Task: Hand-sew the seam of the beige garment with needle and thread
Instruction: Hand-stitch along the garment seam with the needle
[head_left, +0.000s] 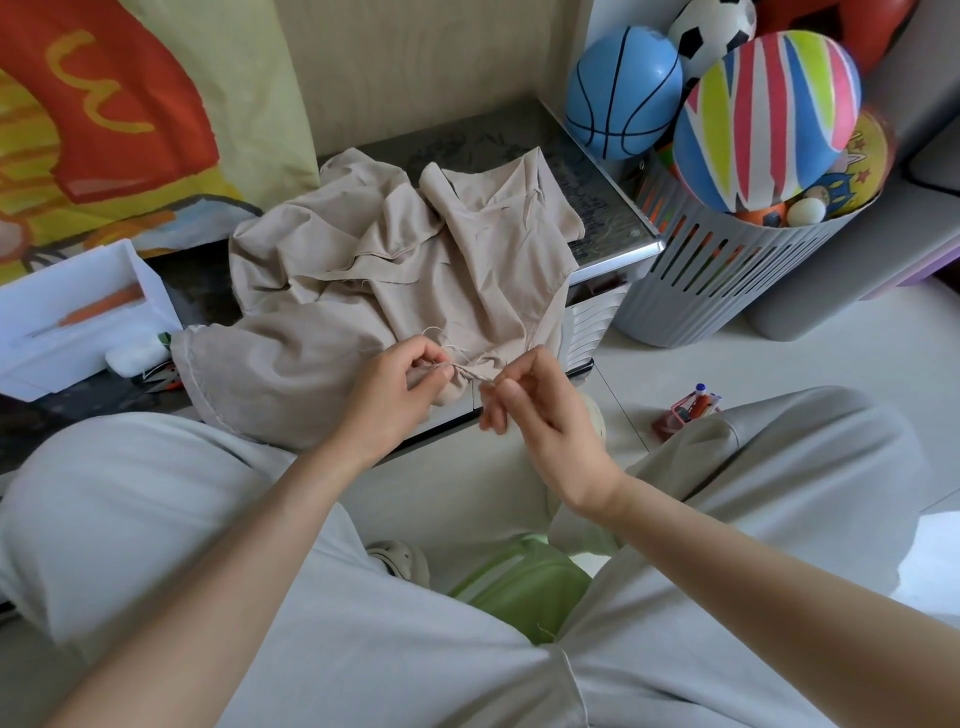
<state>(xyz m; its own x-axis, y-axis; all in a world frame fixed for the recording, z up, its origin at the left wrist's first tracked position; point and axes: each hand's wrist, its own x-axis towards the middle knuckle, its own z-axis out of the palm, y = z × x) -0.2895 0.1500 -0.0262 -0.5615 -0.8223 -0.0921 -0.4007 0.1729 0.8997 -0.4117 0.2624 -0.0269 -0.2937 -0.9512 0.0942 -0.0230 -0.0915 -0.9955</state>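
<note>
The beige garment lies crumpled on a low dark table, one fold hanging over the front edge. My left hand pinches a bunched bit of its seam at that edge. My right hand sits just to the right, thumb and forefinger pinched at the seam's end where a needle would be; the needle itself is too small to make out. Pale thread loops loosely above the seam between my two hands.
A white box with an orange tool stands at the table's left. A grey slotted basket full of balls stands to the right. A small case of pens lies on the floor. My knees frame a green stool.
</note>
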